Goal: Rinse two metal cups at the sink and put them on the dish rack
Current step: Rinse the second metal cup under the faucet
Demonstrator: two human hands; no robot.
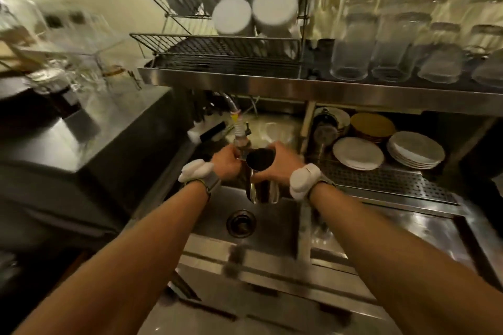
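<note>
Middle of the frame, over the sink (272,228), and we're in the rinsing step: the right hand (283,166) is wrapped around a metal cup (262,185), fingers curled on its wall, holding it just under the faucet (239,128). The cup stands near upright, long axis vertical, dark mouth up and tipped slightly toward the camera. The left hand (227,162) is closed at the faucet's tip, touching the cup's rim; what it grips, I can't tell. No water is visible. Next comes a swirl, a tip-out, then a lift to the dish rack (217,43) at upper centre.
</note>
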